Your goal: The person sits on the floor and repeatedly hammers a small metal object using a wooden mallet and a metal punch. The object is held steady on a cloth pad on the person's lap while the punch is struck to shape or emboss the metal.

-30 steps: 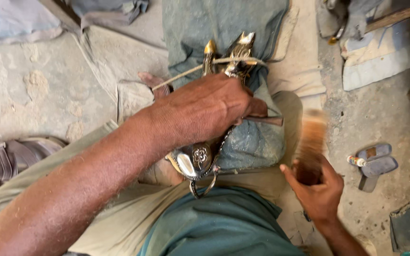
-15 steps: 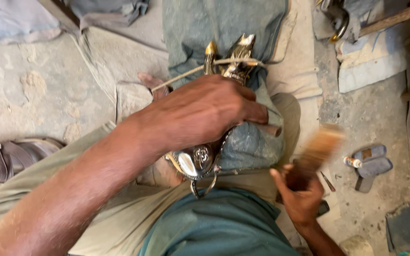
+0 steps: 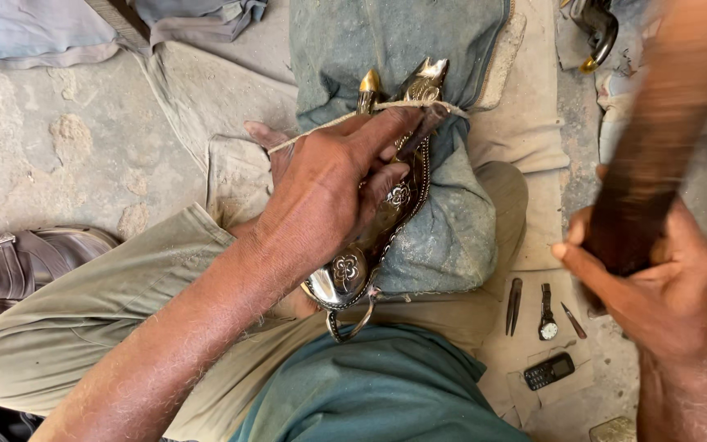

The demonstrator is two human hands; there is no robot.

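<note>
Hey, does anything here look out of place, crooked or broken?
Nothing looks broken. The left hand presses an ornate metal piece on a blue-grey cushion; string is looped round its tip. The right hand grips a blurred wooden tool. A wristwatch and a small phone lie loose on the floor.

The dusty floor (image 3: 51,155) is being covered by a beige cloth (image 3: 538,139); a wristwatch (image 3: 547,315), a small phone (image 3: 549,371) and a sandal (image 3: 22,262) are being carried.
</note>
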